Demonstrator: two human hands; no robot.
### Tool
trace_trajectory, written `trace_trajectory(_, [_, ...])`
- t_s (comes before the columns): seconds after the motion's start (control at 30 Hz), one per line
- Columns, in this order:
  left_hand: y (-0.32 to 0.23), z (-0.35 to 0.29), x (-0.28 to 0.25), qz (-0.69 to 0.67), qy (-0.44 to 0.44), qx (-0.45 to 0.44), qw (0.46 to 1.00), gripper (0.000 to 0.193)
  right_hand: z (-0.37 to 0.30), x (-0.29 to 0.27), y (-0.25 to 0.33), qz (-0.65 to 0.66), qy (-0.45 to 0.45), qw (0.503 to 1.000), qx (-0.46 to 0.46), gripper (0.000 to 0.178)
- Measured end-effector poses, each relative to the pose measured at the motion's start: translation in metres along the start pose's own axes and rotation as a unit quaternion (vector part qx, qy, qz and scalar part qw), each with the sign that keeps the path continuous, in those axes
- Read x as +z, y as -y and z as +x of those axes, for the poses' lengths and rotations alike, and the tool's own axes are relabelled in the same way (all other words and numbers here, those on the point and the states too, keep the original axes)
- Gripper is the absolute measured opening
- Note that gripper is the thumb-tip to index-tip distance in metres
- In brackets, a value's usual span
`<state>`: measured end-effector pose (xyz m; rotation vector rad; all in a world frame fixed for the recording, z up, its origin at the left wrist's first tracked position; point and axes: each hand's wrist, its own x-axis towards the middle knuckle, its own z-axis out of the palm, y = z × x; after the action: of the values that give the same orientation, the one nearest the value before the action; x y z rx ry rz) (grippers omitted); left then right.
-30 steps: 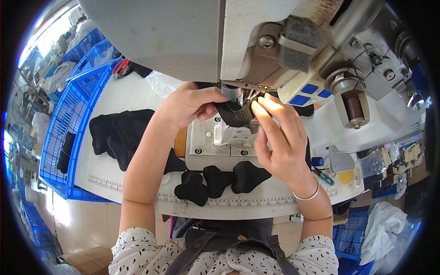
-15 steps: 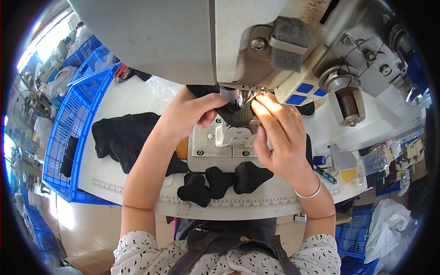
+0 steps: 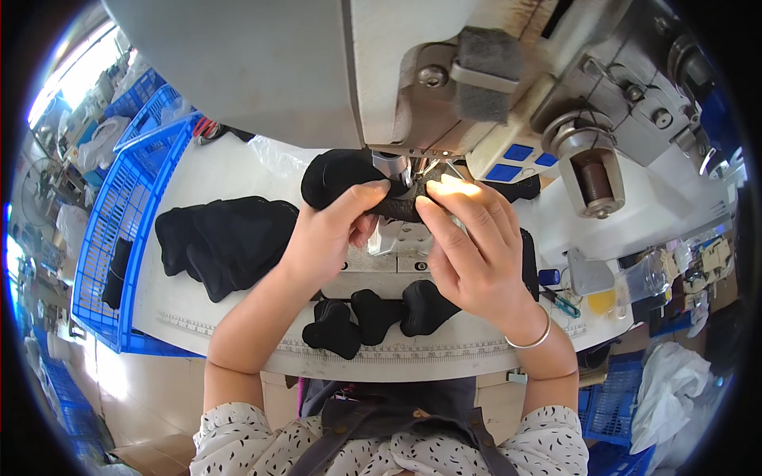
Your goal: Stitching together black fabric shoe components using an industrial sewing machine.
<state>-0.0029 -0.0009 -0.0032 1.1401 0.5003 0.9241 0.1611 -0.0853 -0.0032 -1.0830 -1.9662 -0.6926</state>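
Note:
A black fabric piece (image 3: 337,176) lies under the presser foot of a sewing machine (image 3: 317,71), with its rounded end sticking out to the left. My left hand (image 3: 337,222) pinches its near edge, thumb on top and fingers curled beneath. On the other side of the needle, my right hand (image 3: 476,246) holds the cloth's right edge between thumb and fingertips under a bright lamp spot. The needle tip itself is hard to make out among the metal parts. Several small black fabric pieces (image 3: 379,317) sit in a row on the near side of the table.
A stack of black fabric pieces (image 3: 230,238) rests left of my forearm. Beyond it stands a blue plastic basket (image 3: 131,246). A ruler strip (image 3: 468,351) runs along the table's front edge. Green-handled snips (image 3: 562,301) and a thread spool (image 3: 594,182) are at the right.
The black fabric has turned, so its rounded end now shows left of the presser foot. My left hand has shifted slightly right and down; my right fingers have moved slightly left.

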Motion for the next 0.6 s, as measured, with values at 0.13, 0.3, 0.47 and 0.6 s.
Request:
trace_trajectory(0.13, [0.005,0.008,-0.006,-0.077,0.039,-0.018,0.996,0.015,0.0,0.003,0.0,-0.055,-0.041,0.997,-0.025,0.034])
trace_trajectory(0.3, [0.007,0.007,-0.006,-0.083,0.036,-0.007,0.996,0.015,0.0,0.008,-0.001,-0.05,-0.039,0.998,-0.021,0.036])
trace_trajectory(0.47, [0.007,0.003,0.002,-0.076,0.012,-0.009,0.997,0.013,-0.001,0.002,-0.004,-0.04,-0.031,0.999,-0.011,0.038])
trace_trajectory(0.6, [0.004,-0.004,0.011,-0.055,-0.018,0.017,0.998,0.015,0.0,-0.006,0.002,-0.003,0.02,0.999,0.034,0.038])
